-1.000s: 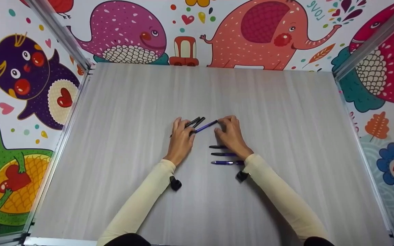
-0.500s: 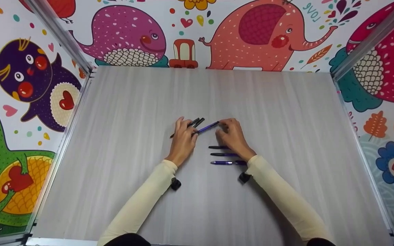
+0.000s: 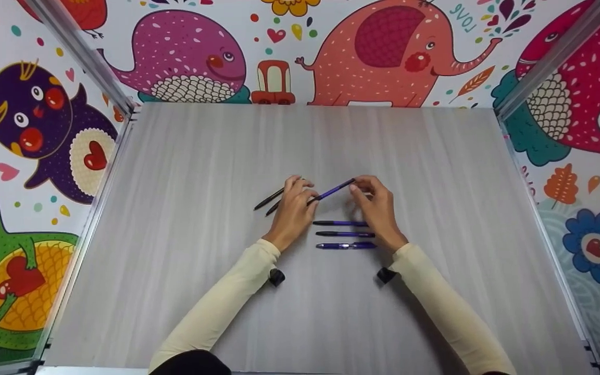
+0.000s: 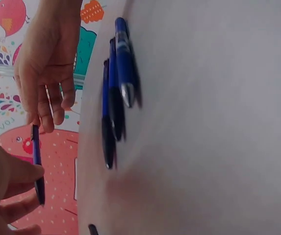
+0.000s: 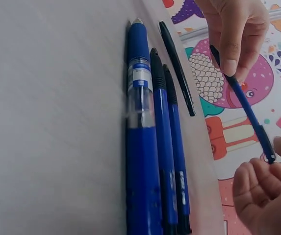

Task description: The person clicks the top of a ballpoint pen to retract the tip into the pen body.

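Note:
My left hand (image 3: 295, 203) pinches a blue pen (image 3: 337, 188) near its dark grip, between thumb and fingers. At the pen's other end, my right hand (image 3: 378, 208) holds the clip end at its thumb and fingertips. The right wrist view shows this blue pen slanting between both hands, above the table. Below the hands, two slim blue pens (image 3: 339, 223) (image 3: 344, 234) and a thicker blue pen with a clear section (image 3: 346, 246) lie side by side. Two black pens (image 3: 269, 199) (image 3: 274, 208) lie partly behind my left hand.
The pale wood-grain table (image 3: 201, 156) has metal rails (image 3: 91, 192) along its sides. Printed cartoon panels (image 3: 373, 52) stand at the back and sides. A small black device (image 3: 276, 277) sits on each wrist.
Both hands have moved right with the blue pen. More of the black pens now shows left of my left hand, and the right ends of the lying blue pens are more exposed.

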A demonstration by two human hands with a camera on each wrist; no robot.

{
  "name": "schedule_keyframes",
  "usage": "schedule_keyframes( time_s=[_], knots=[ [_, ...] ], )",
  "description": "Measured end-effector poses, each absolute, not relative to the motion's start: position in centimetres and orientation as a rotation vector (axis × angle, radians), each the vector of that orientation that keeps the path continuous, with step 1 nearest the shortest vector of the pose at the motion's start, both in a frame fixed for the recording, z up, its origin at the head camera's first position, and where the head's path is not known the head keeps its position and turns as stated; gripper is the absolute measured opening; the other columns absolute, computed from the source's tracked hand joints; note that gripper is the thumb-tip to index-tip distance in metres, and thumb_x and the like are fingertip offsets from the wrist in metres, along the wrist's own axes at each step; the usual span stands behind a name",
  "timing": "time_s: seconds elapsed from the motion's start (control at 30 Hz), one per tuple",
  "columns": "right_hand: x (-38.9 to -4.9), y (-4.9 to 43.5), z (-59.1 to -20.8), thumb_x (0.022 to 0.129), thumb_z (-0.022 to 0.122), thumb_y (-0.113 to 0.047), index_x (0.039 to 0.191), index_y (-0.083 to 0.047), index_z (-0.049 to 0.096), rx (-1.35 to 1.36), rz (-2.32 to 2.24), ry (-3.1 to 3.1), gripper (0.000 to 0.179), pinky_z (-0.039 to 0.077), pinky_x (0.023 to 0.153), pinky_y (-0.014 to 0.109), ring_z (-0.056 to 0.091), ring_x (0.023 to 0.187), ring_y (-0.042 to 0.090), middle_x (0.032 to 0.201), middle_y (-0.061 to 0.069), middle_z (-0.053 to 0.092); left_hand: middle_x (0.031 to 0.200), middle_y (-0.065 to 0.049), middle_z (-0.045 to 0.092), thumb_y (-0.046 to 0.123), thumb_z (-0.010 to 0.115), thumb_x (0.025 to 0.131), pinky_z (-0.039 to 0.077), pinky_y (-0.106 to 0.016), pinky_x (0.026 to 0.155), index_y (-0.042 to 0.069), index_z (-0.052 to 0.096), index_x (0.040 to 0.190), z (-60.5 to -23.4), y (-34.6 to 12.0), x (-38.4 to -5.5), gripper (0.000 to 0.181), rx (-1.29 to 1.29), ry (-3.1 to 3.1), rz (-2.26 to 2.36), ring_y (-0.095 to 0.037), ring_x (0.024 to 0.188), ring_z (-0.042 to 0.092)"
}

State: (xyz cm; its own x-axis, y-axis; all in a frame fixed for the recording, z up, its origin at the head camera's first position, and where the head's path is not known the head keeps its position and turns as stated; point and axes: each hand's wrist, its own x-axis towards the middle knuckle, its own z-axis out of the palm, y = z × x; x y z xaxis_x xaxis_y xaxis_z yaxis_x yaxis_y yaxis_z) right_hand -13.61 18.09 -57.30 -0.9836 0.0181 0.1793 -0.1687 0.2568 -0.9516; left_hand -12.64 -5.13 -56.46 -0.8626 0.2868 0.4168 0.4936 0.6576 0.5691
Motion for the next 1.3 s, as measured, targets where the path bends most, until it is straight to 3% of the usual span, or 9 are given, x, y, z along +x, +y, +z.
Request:
schedule_keyframes(
  time_s=[0.13,0.27,0.6,0.77,0.87,0.97,1.13,1.3],
  knots=[
    [-13.3,18.7,-56.8,0.107,0.073,-0.010,0.122,0.005,0.070,0.139,1.896,-2.221,0.021,0.065,0.079,0.036,0.075,0.095,0.040,0.108,0.028,0.075,0.128,-0.018,0.072,0.002,0.080,0.098,0.041,-0.053,0.124,0.000,0.081,0.103,-56.0,-4.2,-12.5,0.005,-0.672,-2.572,-1.017,-0.042,0.141,0.053],
    [-13.2,19.3,-56.2,0.104,0.074,-0.002,0.116,0.009,0.069,0.171,1.944,-2.101,0.017,0.064,0.074,0.032,0.075,0.087,0.034,0.102,0.030,0.075,0.127,-0.018,0.073,0.002,0.081,0.097,0.041,-0.053,0.123,0.000,0.081,0.102,-55.9,-3.4,-12.4,0.005,-0.691,-2.557,-1.065,-0.043,0.139,0.055],
    [-13.2,19.9,-54.4,0.106,0.072,-0.003,0.123,0.005,0.073,0.319,1.797,-2.095,0.018,0.062,0.076,0.027,0.073,0.088,0.027,0.101,0.023,0.075,0.124,-0.014,0.075,0.004,0.083,0.098,0.042,-0.051,0.122,0.000,0.081,0.106,-54.9,-2.0,-12.0,0.009,-0.595,-2.594,-1.415,-0.034,0.128,0.062],
    [-12.8,20.3,-53.0,0.109,0.067,-0.002,0.127,0.005,0.073,0.407,1.713,-2.114,0.020,0.062,0.080,0.025,0.074,0.091,0.026,0.105,0.018,0.077,0.123,-0.011,0.077,0.003,0.083,0.097,0.048,-0.053,0.119,0.002,0.082,0.109,-54.0,-1.5,-11.8,0.011,-0.472,-2.595,-1.745,-0.030,0.125,0.068],
    [-12.7,20.4,-52.2,0.109,0.065,0.002,0.128,0.007,0.073,0.480,1.705,-2.098,0.021,0.062,0.083,0.026,0.074,0.093,0.027,0.110,0.019,0.076,0.123,-0.009,0.078,0.003,0.082,0.098,0.058,-0.048,0.108,0.004,0.083,0.109,-53.6,-1.5,-11.7,0.011,-0.406,-2.588,-1.924,-0.028,0.125,0.069],
    [-12.8,20.5,-51.5,0.107,0.064,0.007,0.129,0.008,0.071,0.551,1.740,-2.083,0.023,0.063,0.087,0.028,0.074,0.096,0.030,0.117,0.022,0.073,0.121,-0.008,0.079,0.003,0.080,0.099,0.060,-0.040,0.102,0.004,0.083,0.110,-53.3,-1.5,-11.7,0.012,-0.361,-2.571,-2.075,-0.030,0.121,0.072],
    [-12.9,20.5,-50.8,0.106,0.063,0.010,0.135,0.011,0.067,0.622,1.870,-2.081,0.029,0.062,0.097,0.041,0.072,0.110,0.037,0.127,0.024,0.067,0.112,-0.008,0.080,0.003,0.078,0.098,0.062,-0.031,0.088,-0.001,0.082,0.112,-53.1,-1.5,-11.7,0.015,-0.324,-2.488,-2.351,-0.024,0.103,0.074],
    [-12.7,20.6,-50.3,0.109,0.062,0.004,0.144,0.014,0.058,0.696,1.999,-2.101,0.037,0.060,0.103,0.043,0.069,0.126,0.040,0.138,0.023,0.064,0.107,-0.006,0.078,0.002,0.078,0.097,0.061,-0.028,0.088,-0.005,0.079,0.115,-53.2,-1.4,-11.8,0.019,-0.305,-2.350,-2.652,-0.016,0.098,0.072]
  ],
)
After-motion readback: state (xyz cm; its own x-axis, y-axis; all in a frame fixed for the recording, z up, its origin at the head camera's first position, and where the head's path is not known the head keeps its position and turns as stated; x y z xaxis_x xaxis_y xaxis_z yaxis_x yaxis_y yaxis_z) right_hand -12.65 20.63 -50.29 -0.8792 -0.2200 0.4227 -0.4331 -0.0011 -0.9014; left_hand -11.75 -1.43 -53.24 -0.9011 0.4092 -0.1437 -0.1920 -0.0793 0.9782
